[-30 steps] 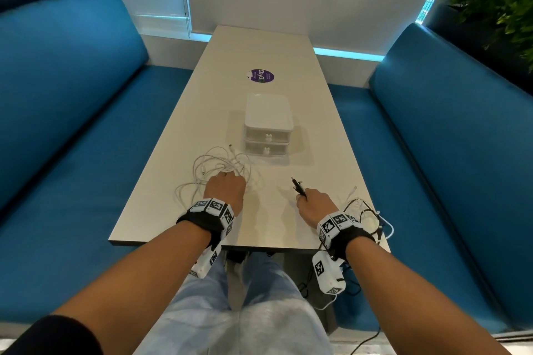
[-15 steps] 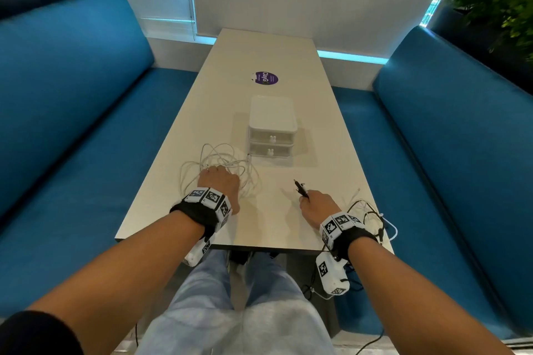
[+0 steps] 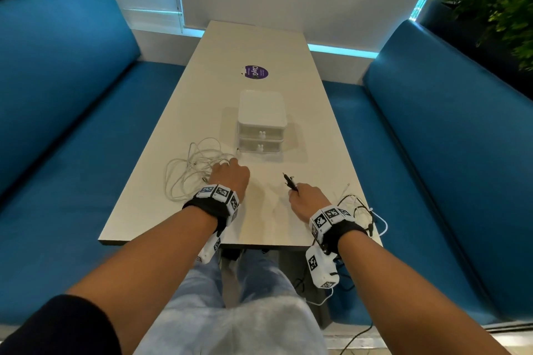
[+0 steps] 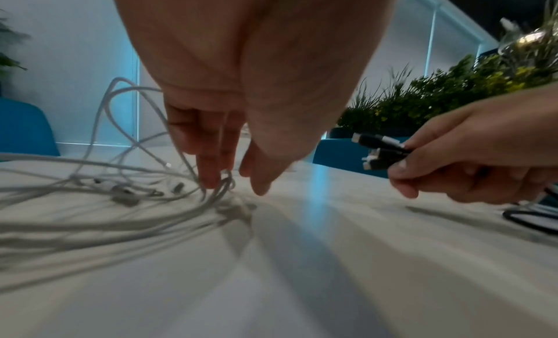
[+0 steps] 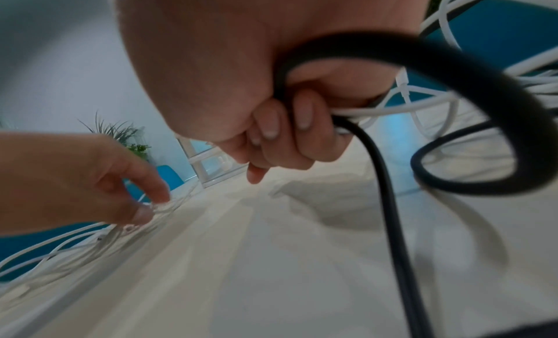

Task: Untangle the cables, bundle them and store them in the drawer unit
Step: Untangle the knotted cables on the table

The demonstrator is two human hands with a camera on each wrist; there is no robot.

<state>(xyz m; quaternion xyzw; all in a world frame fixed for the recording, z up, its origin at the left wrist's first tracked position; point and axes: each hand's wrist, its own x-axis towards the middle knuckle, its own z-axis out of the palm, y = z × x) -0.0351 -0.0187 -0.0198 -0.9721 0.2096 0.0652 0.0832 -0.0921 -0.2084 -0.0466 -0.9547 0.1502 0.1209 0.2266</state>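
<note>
A loose tangle of white cables (image 3: 190, 170) lies on the table left of centre. My left hand (image 3: 229, 174) is over its right side; in the left wrist view its straight fingers (image 4: 208, 174) point down and touch a cable loop (image 4: 226, 183), with the thumb apart. My right hand (image 3: 298, 193) grips the black cable (image 5: 389, 200) with fingers curled, and the black plug ends (image 3: 289, 181) stick out forward of it. A white strand also runs through that fist. The white drawer unit (image 3: 262, 115) stands beyond both hands with both drawers shut.
More black and white cable loops (image 3: 357, 207) lie by my right wrist at the table's right front corner. A purple sticker (image 3: 256, 72) sits farther back. Blue benches (image 3: 57, 112) flank the table (image 3: 268, 222). Plants stand in both far corners.
My left hand has shifted slightly over the white tangle, and the loops have spread a little leftward. The right hand keeps the same grip on the black plugs.
</note>
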